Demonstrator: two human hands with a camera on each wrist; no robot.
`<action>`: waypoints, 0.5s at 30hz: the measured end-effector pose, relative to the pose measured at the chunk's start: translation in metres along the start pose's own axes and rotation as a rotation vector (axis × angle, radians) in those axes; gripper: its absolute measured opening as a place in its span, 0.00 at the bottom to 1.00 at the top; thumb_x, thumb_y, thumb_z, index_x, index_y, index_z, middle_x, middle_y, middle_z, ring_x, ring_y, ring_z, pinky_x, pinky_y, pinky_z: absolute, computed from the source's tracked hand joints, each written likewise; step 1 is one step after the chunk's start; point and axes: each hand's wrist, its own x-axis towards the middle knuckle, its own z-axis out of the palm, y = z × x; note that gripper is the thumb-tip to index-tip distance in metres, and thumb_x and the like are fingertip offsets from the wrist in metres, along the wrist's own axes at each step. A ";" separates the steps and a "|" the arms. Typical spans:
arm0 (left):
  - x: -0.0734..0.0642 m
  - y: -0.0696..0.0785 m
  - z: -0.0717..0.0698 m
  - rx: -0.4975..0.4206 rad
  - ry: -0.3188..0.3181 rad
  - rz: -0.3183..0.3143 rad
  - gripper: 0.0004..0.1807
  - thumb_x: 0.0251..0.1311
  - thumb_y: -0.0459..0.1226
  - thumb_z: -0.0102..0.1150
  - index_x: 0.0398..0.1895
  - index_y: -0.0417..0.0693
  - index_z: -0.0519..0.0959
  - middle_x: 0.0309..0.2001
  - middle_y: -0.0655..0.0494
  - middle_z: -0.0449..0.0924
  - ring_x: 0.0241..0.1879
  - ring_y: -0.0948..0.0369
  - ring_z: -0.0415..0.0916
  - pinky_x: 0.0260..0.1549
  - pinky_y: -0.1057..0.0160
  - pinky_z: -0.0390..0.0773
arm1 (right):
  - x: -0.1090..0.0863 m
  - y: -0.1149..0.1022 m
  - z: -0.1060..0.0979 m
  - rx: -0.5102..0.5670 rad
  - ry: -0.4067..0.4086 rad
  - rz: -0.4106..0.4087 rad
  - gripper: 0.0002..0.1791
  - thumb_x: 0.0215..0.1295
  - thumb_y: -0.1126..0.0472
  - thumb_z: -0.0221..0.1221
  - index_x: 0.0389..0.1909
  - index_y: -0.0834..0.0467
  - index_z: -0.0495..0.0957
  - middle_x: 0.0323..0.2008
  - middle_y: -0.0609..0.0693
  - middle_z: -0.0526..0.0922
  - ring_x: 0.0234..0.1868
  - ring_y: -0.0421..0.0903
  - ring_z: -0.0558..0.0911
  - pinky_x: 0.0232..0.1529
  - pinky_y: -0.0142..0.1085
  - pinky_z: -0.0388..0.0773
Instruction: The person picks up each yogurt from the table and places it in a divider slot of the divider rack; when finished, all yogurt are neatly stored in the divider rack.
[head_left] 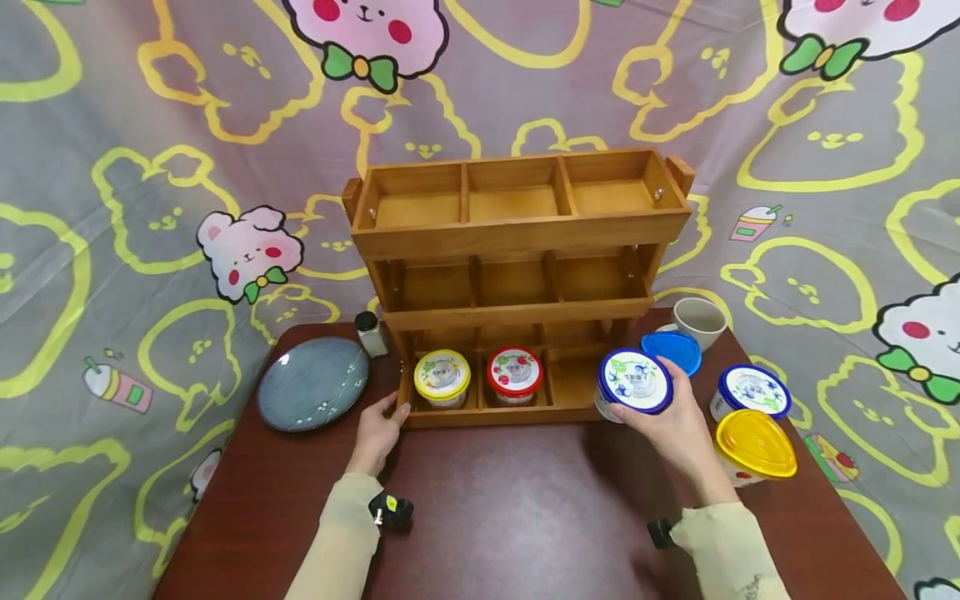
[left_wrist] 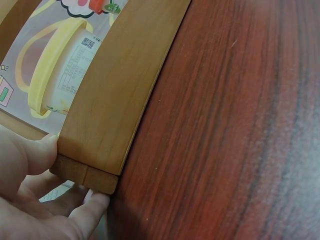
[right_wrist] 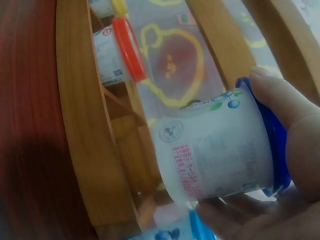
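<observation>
My right hand [head_left: 678, 429] grips a white tub with a blue lid [head_left: 636, 381] and blueberry pictures, held by its rim near the right end of the wooden rack's bottom tier. In the right wrist view the tub [right_wrist: 215, 150] lies sideways across the picture, thumb on the lid's edge. My left hand [head_left: 377, 435] holds the left front corner of the three-tier wooden rack [head_left: 521, 237], thumb on the inner side and fingers outside. A yellow-lidded tub [head_left: 442, 377] sits in the bottom tier's left compartment, a red-lidded tub [head_left: 514, 372] in the middle one.
Right of the rack are a cup [head_left: 701, 321], a light-blue lidded container [head_left: 672, 352], another blue-lidded tub [head_left: 752, 390] and a yellow-lidded container [head_left: 756, 443]. On the left lie a grey-blue plate [head_left: 313, 383] and a black-capped jar [head_left: 371, 335]. A patterned cloth [head_left: 525, 92] hangs behind.
</observation>
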 end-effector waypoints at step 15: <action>-0.001 0.000 0.000 0.007 0.021 0.011 0.26 0.70 0.34 0.56 0.69 0.33 0.67 0.64 0.35 0.70 0.61 0.47 0.69 0.63 0.47 0.67 | 0.051 0.001 0.038 0.073 0.002 -0.045 0.64 0.50 0.42 0.74 0.77 0.59 0.42 0.68 0.67 0.61 0.65 0.66 0.65 0.64 0.62 0.63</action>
